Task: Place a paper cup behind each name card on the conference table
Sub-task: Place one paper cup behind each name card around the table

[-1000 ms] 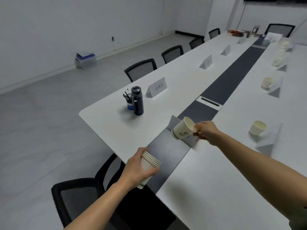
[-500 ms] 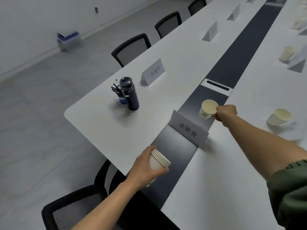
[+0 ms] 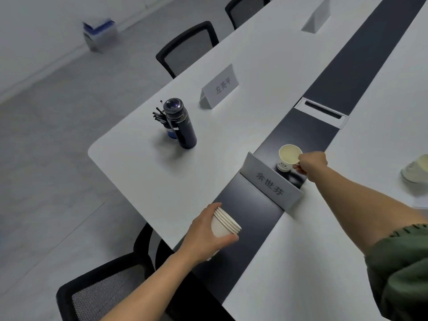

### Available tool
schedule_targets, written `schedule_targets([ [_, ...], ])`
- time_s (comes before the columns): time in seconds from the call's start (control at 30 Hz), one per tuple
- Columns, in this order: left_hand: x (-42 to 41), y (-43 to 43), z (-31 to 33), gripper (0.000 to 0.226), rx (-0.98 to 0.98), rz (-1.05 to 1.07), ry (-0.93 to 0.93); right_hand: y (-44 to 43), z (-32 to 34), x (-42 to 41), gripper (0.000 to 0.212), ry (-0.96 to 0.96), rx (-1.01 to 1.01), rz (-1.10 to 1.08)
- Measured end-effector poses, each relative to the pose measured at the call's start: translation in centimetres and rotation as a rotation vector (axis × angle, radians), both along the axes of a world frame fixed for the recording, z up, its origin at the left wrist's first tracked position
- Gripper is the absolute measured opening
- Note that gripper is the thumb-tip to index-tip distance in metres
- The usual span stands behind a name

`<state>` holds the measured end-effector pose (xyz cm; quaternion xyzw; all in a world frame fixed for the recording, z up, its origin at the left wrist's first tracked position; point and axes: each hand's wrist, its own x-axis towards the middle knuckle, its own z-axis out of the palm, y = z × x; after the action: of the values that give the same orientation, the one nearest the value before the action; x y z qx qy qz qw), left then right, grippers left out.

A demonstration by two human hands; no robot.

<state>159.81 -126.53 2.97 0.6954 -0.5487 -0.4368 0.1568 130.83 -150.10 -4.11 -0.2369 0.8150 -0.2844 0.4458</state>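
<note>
The right hand (image 3: 311,164) pinches 1 paper cup (image 3: 288,158) upright on the table's dark centre strip (image 3: 328,72), just behind the end name card (image 3: 271,181), and should next release it; the left hand (image 3: 206,235) grips the cup stack (image 3: 225,224) near the table's end edge.

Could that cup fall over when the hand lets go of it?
Maybe. The right hand pinches the paper cup by its rim, and it looks a little tilted, so a quick release might tip it against the name card close in front. Also, the left hand holds the cup stack sideways over the table's end, so a loose cup might slip out and drop.
</note>
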Motion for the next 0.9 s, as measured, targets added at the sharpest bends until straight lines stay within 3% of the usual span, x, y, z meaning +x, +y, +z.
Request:
schedule_targets([
  [0.3,0.6,0.5,0.8,0.090,-0.020,0.003,-0.006,1.3,1.8,-0.2,0.026,0.102,-0.011,0.074],
  [0.47,1.7,1.6,2.4,0.073,-0.074,0.031,0.006,3.0,4.7,1.6,0.022,0.250,-0.181,0.186],
  [0.57,3.0,3.1,3.7,0.070,-0.133,0.045,0.023,5.6,7.6,4.9,0.010,0.209,-0.287,0.280],
  [0.73,6.7,7.8,6.2,0.069,-0.249,0.095,0.070,12.5,11.1,12.8,0.008,0.013,-0.363,0.524],
  [0.9,11.7,14.9,7.9,0.072,-0.325,0.140,0.078,21.4,13.3,21.0,0.015,-0.108,-0.254,0.841],
])
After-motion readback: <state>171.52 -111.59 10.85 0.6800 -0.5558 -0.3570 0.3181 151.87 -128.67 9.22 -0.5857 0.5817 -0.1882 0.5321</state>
